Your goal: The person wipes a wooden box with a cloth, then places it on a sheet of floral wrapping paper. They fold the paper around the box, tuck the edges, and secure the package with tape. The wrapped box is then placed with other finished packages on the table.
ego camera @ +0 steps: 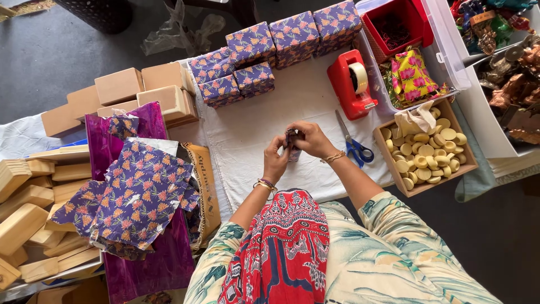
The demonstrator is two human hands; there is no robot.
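A small purple wrapped piece (292,144) is pinched between the left hand (275,160) and the right hand (313,139), both grips clenched on it above the white worktop (247,135). Purple flowered boxes (275,45) are stacked at twelve o'clock. A red tape dispenser (353,84) stands at one o'clock, and blue-handled scissors (353,144) lie at three o'clock. Loose sheets of flowered paper (132,191) are spread at nine o'clock, and a wooden tray of pale discs (427,152) sits at three o'clock.

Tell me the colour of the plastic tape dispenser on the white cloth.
Red plastic tape dispenser, clearest in the head view.
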